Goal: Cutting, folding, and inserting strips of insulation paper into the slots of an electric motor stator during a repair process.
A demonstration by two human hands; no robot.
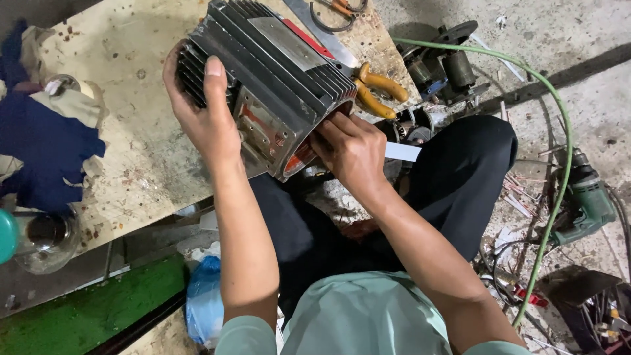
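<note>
A grey finned motor housing [276, 66] lies tilted on a worn wooden board [131, 98], its open round end facing me. My left hand [204, 112] grips the housing's finned left side, thumb up over the fins. My right hand [351, 151] is at the rim of the open end, fingers curled against the edge and reaching inside, where copper-coloured windings show. A white strip [402, 152] pokes out beside the right hand; whether the hand holds it is unclear.
Yellow-handled pliers [378, 92] lie right of the housing. Blue and white rags [46, 138] and a glass jar [43, 240] sit at left. A green drill [585, 204], a green hose [559, 131], motor parts [444, 66] and scraps litter the floor at right.
</note>
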